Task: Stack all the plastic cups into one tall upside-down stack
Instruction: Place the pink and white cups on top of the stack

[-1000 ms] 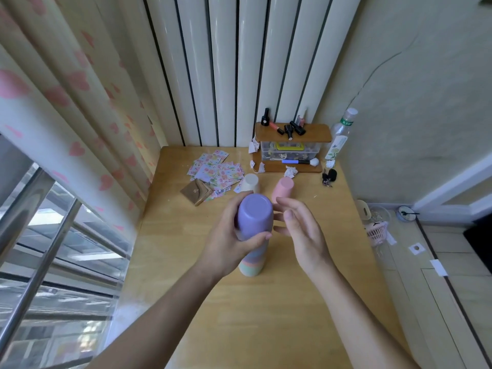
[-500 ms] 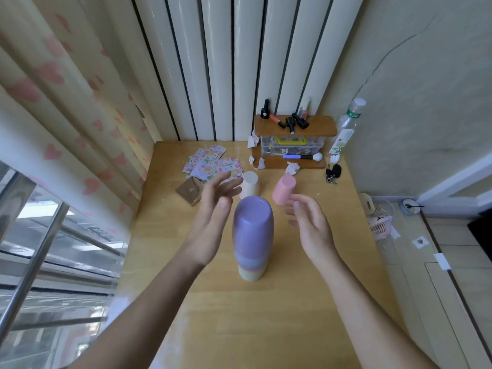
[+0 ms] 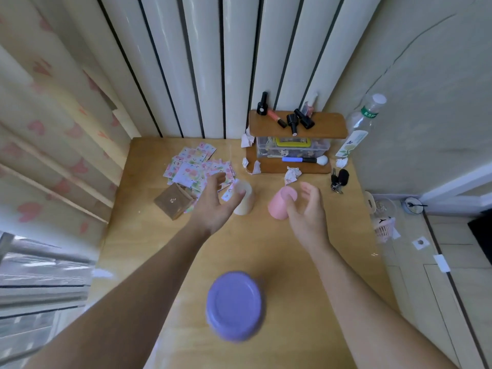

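An upside-down stack of cups with a purple cup (image 3: pixel 235 304) on top stands near me on the wooden table (image 3: pixel 279 249), seen from above and blurred. Farther back, a cream cup (image 3: pixel 246 202) and a pink cup (image 3: pixel 281 203) stand upside down side by side. My left hand (image 3: pixel 217 203) is open with fingers spread, reaching at the cream cup and partly covering it. My right hand (image 3: pixel 306 209) is open beside the pink cup, fingers curled toward its right side. Neither hand holds anything.
A pile of floral cards (image 3: pixel 198 166) and a brown wallet (image 3: pixel 173 201) lie at the back left. A small wooden shelf (image 3: pixel 298 126) with nail polish bottles, a clear box and a brush stands at the back. A water bottle (image 3: pixel 359 126) and keys (image 3: pixel 339 178) sit at the right edge.
My left hand let go of the purple-topped stack. Both hands moved forward to the cream and pink cups, and the view tilted so the stack now sits low in the frame.
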